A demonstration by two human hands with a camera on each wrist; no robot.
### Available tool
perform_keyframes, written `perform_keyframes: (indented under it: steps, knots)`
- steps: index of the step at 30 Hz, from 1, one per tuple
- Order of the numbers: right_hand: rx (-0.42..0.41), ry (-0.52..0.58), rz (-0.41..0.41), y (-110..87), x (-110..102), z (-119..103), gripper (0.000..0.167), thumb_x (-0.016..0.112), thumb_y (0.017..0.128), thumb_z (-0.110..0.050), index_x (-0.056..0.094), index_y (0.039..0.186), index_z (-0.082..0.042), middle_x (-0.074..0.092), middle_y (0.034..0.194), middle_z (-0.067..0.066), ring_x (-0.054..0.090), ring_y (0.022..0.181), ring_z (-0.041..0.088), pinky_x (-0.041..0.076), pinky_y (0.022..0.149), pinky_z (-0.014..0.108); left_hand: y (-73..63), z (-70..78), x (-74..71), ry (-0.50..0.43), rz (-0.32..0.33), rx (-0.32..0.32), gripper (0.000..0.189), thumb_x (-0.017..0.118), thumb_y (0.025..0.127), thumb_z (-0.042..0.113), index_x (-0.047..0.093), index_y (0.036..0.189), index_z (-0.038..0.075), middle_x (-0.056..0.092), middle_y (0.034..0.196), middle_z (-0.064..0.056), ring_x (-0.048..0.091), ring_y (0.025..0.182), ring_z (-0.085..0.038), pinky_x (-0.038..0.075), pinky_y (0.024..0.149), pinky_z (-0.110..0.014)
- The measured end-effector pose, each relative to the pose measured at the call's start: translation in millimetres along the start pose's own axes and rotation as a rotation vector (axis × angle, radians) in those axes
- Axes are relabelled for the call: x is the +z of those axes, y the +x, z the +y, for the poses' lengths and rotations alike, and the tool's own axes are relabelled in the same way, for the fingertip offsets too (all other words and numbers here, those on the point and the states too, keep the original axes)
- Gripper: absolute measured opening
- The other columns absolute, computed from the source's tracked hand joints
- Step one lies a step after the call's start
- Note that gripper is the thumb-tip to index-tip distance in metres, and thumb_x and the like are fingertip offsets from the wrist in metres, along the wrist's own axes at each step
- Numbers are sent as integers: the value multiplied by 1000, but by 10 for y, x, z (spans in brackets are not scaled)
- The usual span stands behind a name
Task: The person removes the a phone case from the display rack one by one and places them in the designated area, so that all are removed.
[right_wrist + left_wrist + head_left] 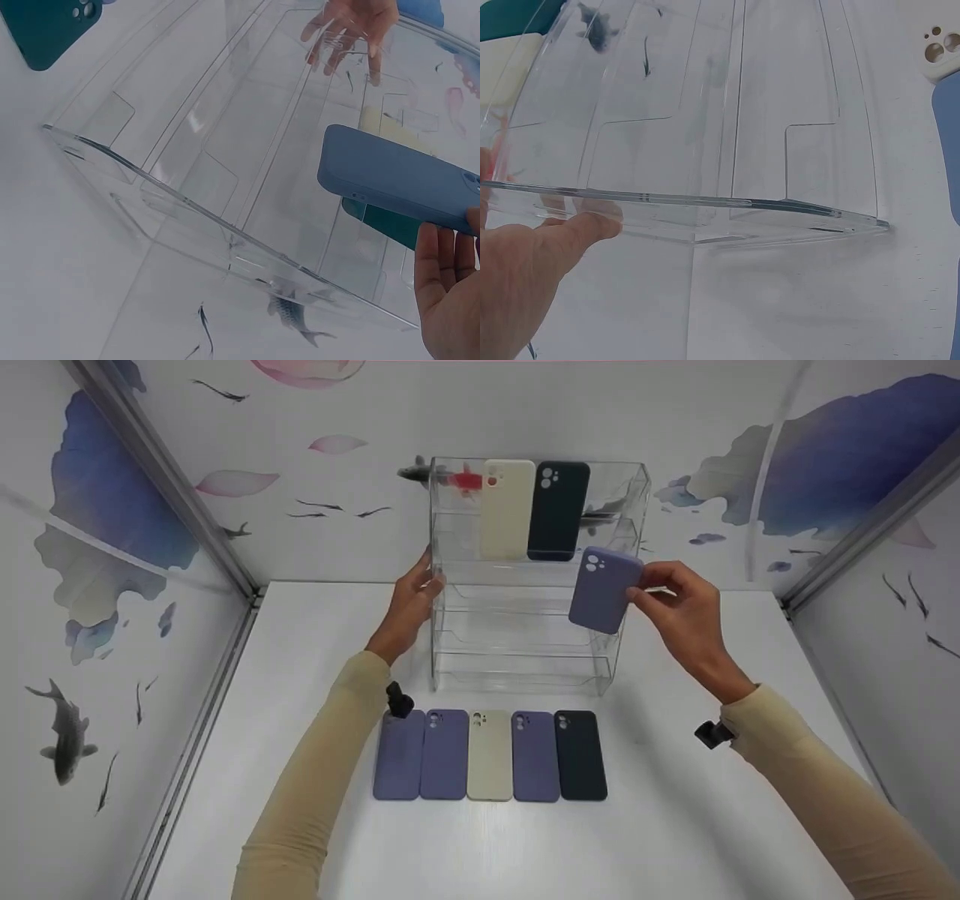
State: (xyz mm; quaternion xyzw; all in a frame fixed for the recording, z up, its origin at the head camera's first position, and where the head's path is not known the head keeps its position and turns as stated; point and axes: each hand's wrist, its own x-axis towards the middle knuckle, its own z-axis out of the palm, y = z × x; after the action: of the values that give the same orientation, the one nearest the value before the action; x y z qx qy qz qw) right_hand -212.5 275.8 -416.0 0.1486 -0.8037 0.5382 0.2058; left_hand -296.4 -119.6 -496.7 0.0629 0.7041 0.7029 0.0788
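My right hand (684, 604) pinches a purple phone case (606, 591) by its right edge, thumb in front. The case is tilted, in front of the right part of a clear acrylic display rack (517, 656); in the right wrist view it appears as a blue-grey case (390, 176). My left hand (409, 611) holds the rack's left side panel, and its thumb (592, 229) shows near the panel's edge in the left wrist view. On the rack's top tier a cream phone case (507, 510) and a dark green phone case (559, 510) stand side by side.
In front of the rack several phone cases lie in a row on the white table (480, 855): purple ones (444, 754), a cream one (490, 756) and a dark one (581, 756) at the right end. Printed wall panels (375, 427) enclose the table at the back and sides.
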Motion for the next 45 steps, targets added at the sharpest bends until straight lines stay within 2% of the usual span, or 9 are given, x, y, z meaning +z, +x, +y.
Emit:
perform_keyframes:
  steps: [10,15,21,28,33,45]
  knots:
    - [3,1,1,-93,-69,103,21,77,99,8,73,120,10,72,110,9,73,101,18,60,92,21,8,-19,-8,-12,-14,6,69,52,119,29,17,179,27,30,178,-16,34,163,-36,33,126,-68]
    - [34,-29,-11,-171,-102,155,23,77,100,6,73,123,7,72,113,10,72,103,18,59,94,18,12,-10,-7,-16,-15,-2,69,51,119,27,17,179,28,30,178,-16,33,163,-35,34,126,-65]
    - [54,-40,-11,-244,-125,238,23,77,100,7,74,123,6,71,113,13,71,102,15,58,92,17,13,-9,-4,-33,-31,18,70,52,118,28,16,179,26,31,177,-20,35,163,-36,37,125,-64]
    - [86,-45,-13,-325,-174,312,23,77,100,6,73,123,6,71,114,13,72,103,15,59,92,17,12,-19,-11,-38,-33,21,69,52,119,28,18,178,30,34,176,-14,38,161,-31,39,124,-61]
    - [102,-72,-9,-387,-215,390,24,79,100,6,74,123,5,73,114,14,72,101,10,58,91,15,14,-13,-12,-40,-35,24,69,51,119,28,17,179,29,33,177,-14,39,161,-31,39,125,-61]
    - [126,-107,-16,-542,-310,559,26,79,99,7,75,124,5,74,116,17,72,102,8,57,90,13,-10,24,9,-7,-20,4,69,51,118,27,17,178,31,29,179,-15,32,164,-34,34,126,-66]
